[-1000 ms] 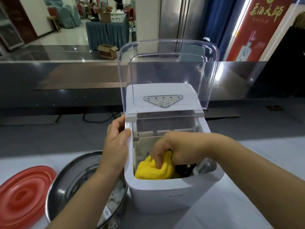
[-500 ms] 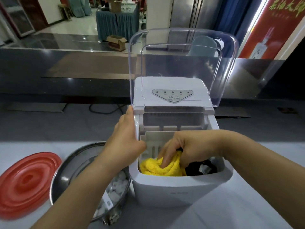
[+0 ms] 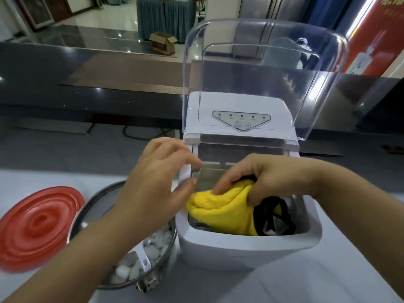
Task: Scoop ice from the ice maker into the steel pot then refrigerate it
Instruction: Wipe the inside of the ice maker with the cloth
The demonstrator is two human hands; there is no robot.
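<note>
Your steel pot (image 3: 95, 199), just left of the ice maker (image 3: 240, 254), already holds ice (image 3: 157, 241); refrigerating it remains, I judge. Your right hand (image 3: 260, 176) curls its fingers (image 3: 224, 183) round a yellow cloth (image 3: 220, 212) inside the ice maker. Your left hand (image 3: 156, 180) is spread loose beside it, holding nothing.

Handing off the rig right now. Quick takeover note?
Left hand: open, at the ice maker's left rim.
Right hand: grips the yellow cloth inside the bin; clear lid is up.
Steel pot: left of the maker, holds ice; red lid lies beside it, off.
Done: ice in pot.
Left: take the cloth out, probably cover the pot, refrigerate.
</note>
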